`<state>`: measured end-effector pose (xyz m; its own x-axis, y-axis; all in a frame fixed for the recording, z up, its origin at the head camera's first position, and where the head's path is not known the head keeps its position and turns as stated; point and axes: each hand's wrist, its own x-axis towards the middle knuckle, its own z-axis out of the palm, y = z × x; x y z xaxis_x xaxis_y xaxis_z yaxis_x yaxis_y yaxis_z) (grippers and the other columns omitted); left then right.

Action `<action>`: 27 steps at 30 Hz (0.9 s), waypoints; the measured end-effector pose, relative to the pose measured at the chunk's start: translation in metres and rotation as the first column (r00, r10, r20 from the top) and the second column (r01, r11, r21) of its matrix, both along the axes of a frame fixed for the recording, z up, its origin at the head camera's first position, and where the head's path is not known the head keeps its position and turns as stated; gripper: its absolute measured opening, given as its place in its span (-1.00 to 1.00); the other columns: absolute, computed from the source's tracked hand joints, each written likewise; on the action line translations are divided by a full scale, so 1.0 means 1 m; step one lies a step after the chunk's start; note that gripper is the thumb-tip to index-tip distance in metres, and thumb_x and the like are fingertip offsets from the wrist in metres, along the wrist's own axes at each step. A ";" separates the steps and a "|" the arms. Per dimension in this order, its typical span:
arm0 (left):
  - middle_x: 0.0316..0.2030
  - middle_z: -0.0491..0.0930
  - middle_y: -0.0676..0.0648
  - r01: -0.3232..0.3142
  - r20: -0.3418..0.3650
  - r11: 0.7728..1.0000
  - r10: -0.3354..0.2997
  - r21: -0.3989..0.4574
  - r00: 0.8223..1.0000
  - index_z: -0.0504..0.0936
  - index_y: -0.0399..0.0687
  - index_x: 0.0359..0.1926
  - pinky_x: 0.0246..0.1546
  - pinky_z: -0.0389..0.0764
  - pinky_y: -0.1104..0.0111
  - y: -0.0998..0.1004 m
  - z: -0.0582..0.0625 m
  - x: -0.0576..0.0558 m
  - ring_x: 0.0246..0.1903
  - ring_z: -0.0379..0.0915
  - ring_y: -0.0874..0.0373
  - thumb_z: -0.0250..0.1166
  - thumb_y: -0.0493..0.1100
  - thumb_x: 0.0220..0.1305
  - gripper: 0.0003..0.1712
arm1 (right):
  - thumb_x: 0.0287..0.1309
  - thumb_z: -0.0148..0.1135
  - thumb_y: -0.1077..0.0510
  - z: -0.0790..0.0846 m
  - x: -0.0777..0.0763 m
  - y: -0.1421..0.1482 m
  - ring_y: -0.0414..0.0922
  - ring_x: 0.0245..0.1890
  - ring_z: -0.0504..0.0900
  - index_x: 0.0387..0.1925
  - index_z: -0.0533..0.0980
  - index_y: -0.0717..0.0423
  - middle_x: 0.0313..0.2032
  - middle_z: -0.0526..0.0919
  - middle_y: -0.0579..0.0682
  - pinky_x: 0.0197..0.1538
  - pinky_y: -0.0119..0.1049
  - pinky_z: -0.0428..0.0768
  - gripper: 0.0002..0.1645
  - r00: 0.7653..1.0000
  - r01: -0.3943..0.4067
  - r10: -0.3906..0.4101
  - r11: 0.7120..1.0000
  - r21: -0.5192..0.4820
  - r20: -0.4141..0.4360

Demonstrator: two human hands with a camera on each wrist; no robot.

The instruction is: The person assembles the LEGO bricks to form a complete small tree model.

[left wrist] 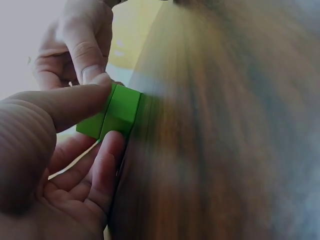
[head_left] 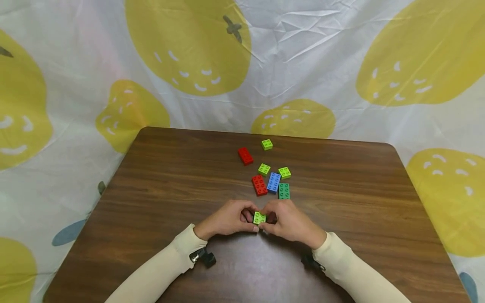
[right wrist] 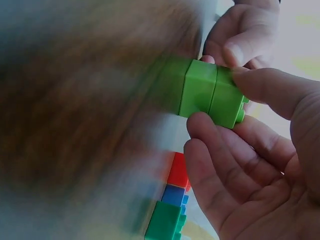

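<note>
Evidently left hand and right hand both pinch lime stack between thumb and fingers, from opposite sides; stack on or just above tabletop (cannot tell which), nearer person than dark green brick. Thin seam between upper brick and lower brick. Best: even, straight-down thumb pressure, side faces flush, fingertips steadying lower brick against tilting.

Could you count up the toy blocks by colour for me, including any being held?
Light green blocks: 5 (3 loose, plus a stacked pair between the left hand and right hand)
Red blocks: 2
Blue block: 1
Dark green block: 1
Total: 9
</note>
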<state>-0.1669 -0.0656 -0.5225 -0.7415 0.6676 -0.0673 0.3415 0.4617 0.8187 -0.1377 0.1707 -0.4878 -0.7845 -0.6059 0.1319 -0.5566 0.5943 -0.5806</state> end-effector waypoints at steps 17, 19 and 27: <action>-0.07 0.80 -0.05 -0.012 0.048 0.992 0.006 0.122 0.999 0.69 -0.03 0.06 -0.16 0.73 0.49 0.000 0.006 0.004 -0.17 0.75 0.28 0.54 -0.08 0.31 -0.64 | 0.18 0.59 0.07 0.011 -0.015 0.013 -0.36 -0.31 0.75 -0.10 0.75 0.03 -0.28 0.83 -0.18 -0.19 -0.36 0.73 -0.72 0.993 -0.019 0.016 0.999 0.027 0.117; -0.07 0.79 -0.04 -0.014 0.040 0.992 0.009 0.122 0.999 0.70 -0.03 0.05 -0.14 0.72 0.49 0.000 0.006 0.004 -0.15 0.75 0.27 0.55 -0.07 0.30 -0.64 | 0.21 0.57 0.04 0.015 -0.017 0.017 -0.34 -0.29 0.76 -0.08 0.74 0.07 -0.26 0.83 -0.17 -0.16 -0.32 0.75 -0.70 0.995 0.004 -0.007 1.000 0.027 0.101; -0.03 0.78 -0.01 -0.028 0.015 0.991 0.026 0.128 1.000 0.72 -0.03 0.08 -0.04 0.70 0.49 -0.001 0.007 0.004 -0.03 0.73 0.16 0.55 -0.06 0.29 -0.62 | 0.25 0.53 0.06 0.013 -0.034 0.036 -0.30 -0.24 0.77 -0.09 0.74 0.09 -0.24 0.82 -0.18 -0.09 -0.19 0.77 -0.73 0.994 0.106 -0.105 0.993 -0.050 0.023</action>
<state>-0.1633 -0.0664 -0.5151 -0.7589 0.6512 0.0074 0.3190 0.3619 0.8759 -0.1721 0.2062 -0.4750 -0.8465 -0.5125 0.1441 -0.4801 0.6181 -0.6225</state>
